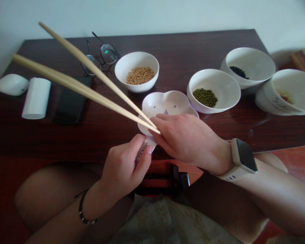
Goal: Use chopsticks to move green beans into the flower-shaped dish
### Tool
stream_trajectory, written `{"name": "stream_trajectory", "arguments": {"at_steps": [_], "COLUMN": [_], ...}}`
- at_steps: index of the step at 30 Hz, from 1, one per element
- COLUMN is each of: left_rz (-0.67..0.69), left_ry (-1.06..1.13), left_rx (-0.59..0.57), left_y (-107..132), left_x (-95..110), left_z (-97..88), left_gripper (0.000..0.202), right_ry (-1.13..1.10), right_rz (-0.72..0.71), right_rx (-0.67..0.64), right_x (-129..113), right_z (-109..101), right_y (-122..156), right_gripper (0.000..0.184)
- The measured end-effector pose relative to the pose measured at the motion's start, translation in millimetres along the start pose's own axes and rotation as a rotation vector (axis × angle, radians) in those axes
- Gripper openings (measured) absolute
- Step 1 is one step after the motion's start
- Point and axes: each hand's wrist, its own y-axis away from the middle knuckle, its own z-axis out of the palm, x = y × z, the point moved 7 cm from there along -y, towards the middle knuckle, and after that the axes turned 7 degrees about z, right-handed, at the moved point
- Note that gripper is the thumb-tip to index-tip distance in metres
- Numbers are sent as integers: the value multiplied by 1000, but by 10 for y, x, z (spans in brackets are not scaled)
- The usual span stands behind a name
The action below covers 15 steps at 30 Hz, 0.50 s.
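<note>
Counted: two chopsticks, four bowls, one dish, and my two hands.
Chopsticks: long, pale wood [78,58] — they reach up and left over the dark wooden table [172,51], their near ends meeting at my right hand.
Paper sleeve: white, printed [143,150], sitting between my hands, just in front of the dish.
Left hand [123,166]: curled nearly shut, thumb and fingers pinching the paper sleeve.
Right hand [186,142]: fingers together, pressed over the chopsticks' near ends, above the rim of the flower-shaped dish [165,103].
Bowls: soybeans [139,75], mung beans [205,97], something dark [239,72], a reddish smear [284,96].
Further left: glasses [101,56], a black phone [72,100], a white cylinder [36,98].
</note>
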Motion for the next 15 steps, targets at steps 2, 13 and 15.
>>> {"name": "stream_trajectory", "arguments": {"at_steps": [2,13,15], "left_rz": [3,14,14], "left_ry": [-5,-19,-22], "left_rx": [2,12,10], "left_y": [3,-4,-4], "left_x": [-2,9,10], "left_z": [2,0,1], "left_gripper": [17,17,17], "right_ry": [2,10,12], "right_rz": [3,-8,-8], "right_rx": [4,32,39], "right_x": [2,-1,-4], "right_z": [-1,-5,-9], "right_y": [0,12,21], "right_gripper": [24,21,21]}}
